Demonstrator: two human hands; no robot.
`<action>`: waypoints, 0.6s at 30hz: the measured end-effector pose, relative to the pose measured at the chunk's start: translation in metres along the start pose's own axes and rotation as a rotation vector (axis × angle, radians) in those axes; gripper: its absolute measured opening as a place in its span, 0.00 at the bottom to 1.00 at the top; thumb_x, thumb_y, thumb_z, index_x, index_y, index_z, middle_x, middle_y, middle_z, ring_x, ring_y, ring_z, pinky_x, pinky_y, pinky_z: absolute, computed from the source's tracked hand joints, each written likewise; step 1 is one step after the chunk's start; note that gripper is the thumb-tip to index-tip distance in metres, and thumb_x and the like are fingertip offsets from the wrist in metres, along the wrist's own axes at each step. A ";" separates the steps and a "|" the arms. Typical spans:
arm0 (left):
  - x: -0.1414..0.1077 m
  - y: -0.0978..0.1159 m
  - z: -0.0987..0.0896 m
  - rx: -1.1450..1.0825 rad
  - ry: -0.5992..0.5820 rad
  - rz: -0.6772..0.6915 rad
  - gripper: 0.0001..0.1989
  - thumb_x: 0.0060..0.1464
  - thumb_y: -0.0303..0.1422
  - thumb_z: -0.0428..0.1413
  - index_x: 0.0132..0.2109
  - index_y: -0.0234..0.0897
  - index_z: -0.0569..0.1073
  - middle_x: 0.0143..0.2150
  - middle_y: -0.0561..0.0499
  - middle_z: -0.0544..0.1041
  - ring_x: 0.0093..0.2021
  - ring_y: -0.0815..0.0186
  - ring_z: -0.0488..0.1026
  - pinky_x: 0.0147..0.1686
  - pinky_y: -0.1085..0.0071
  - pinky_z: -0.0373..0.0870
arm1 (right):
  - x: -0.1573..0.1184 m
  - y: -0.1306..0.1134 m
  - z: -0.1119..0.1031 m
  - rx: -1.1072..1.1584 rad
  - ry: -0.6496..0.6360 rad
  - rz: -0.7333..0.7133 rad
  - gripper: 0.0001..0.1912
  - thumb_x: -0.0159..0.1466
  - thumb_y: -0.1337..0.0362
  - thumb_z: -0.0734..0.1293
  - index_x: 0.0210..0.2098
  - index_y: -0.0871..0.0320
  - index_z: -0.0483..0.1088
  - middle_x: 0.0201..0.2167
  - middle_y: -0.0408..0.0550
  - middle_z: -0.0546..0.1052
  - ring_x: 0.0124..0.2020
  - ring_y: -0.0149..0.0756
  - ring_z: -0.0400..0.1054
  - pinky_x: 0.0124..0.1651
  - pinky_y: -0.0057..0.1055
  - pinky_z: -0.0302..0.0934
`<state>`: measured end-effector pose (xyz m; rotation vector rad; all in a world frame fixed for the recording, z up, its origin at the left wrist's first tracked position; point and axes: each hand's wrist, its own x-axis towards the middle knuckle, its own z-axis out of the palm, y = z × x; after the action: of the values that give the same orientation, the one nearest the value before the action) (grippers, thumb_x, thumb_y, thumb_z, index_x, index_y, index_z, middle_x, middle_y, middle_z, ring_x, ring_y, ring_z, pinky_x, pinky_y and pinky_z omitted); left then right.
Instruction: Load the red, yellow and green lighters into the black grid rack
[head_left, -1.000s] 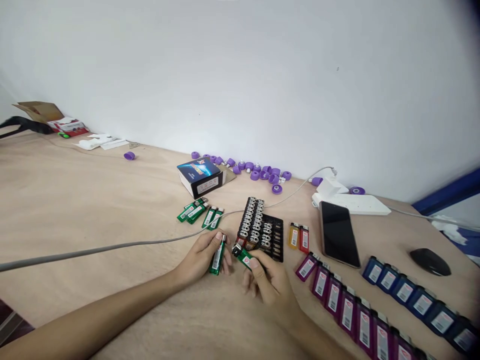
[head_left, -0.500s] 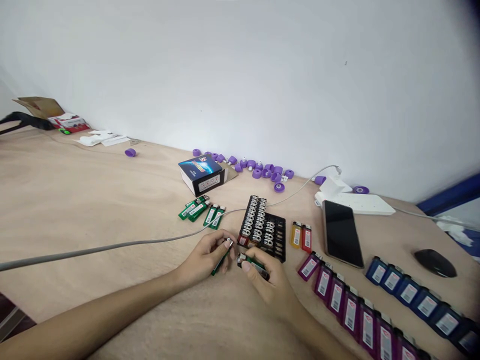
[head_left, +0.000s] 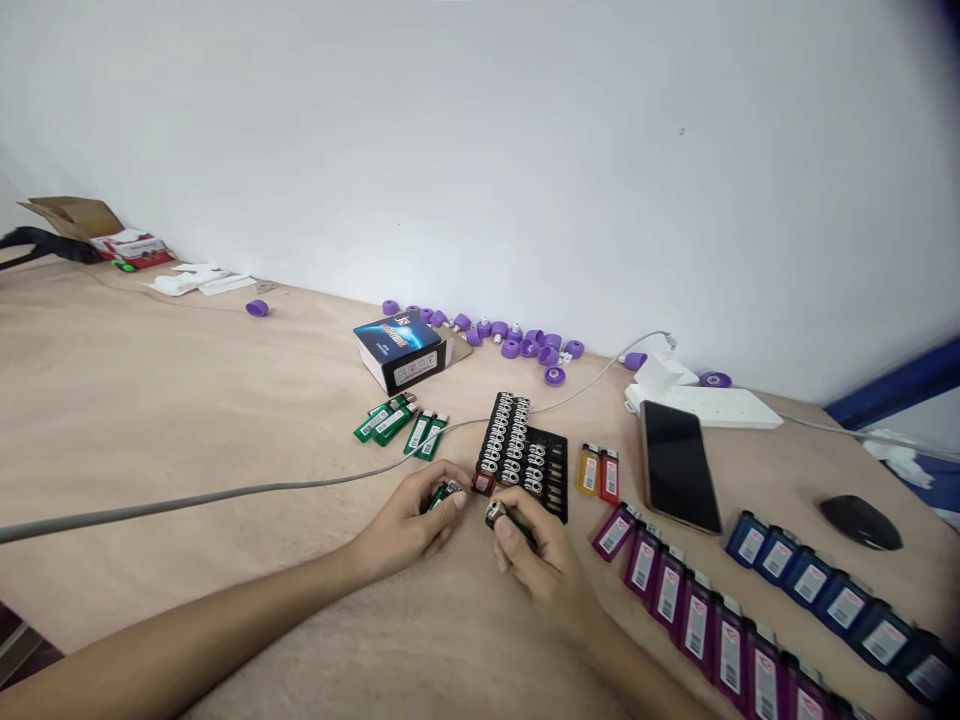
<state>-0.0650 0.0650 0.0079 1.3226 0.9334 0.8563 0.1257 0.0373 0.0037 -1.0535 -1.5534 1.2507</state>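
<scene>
My left hand [head_left: 416, 515] is closed round a green lighter [head_left: 442, 494], its metal top showing between thumb and fingers. My right hand [head_left: 540, 550] grips another green lighter, metal top [head_left: 496, 513] pointing left, most of its body hidden by the fingers. Just beyond both hands stands a black tray [head_left: 556, 470] with rows of lighters [head_left: 516, 440], metal tops up; its right part has bare slots. Several green lighters [head_left: 390, 420] lie left of the tray. A yellow lighter [head_left: 589, 470] and a red lighter [head_left: 609, 475] lie side by side to its right.
Purple lighters [head_left: 696, 620] and blue lighters [head_left: 810, 578] form rows at the right, near a phone [head_left: 681, 465] and a mouse [head_left: 860, 522]. A grey cable [head_left: 247, 491] crosses the table. Behind are a box [head_left: 401, 350], purple caps [head_left: 529, 346] and a power strip [head_left: 720, 405].
Both lighters have turned in my hands, with their bodies now more covered by the fingers. The view has shifted slightly, so the objects on the table appear a little further left.
</scene>
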 end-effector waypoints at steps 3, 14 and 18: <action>-0.001 0.001 0.001 0.008 0.004 -0.026 0.26 0.62 0.55 0.51 0.49 0.35 0.66 0.18 0.64 0.60 0.14 0.75 0.53 0.13 0.79 0.50 | -0.009 0.006 0.002 -0.016 0.217 -0.118 0.18 0.72 0.47 0.57 0.37 0.54 0.65 0.17 0.34 0.59 0.16 0.27 0.49 0.21 0.27 0.43; 0.002 -0.006 0.001 -0.013 0.017 -0.004 0.26 0.63 0.55 0.51 0.50 0.34 0.66 0.29 0.53 0.73 0.16 0.73 0.66 0.16 0.76 0.59 | 0.032 -0.005 -0.036 0.009 0.668 -0.267 0.09 0.72 0.55 0.59 0.48 0.51 0.59 0.28 0.39 0.71 0.27 0.32 0.66 0.34 0.31 0.64; 0.002 -0.003 0.002 -0.010 -0.010 0.016 0.23 0.64 0.52 0.51 0.47 0.34 0.67 0.28 0.57 0.68 0.17 0.76 0.60 0.17 0.77 0.55 | 0.052 -0.004 -0.057 0.149 0.636 -0.042 0.14 0.64 0.54 0.67 0.45 0.53 0.67 0.33 0.44 0.77 0.35 0.36 0.70 0.41 0.34 0.66</action>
<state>-0.0621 0.0660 0.0046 1.3267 0.9109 0.8649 0.1655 0.1015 0.0205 -1.1668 -0.9734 0.8646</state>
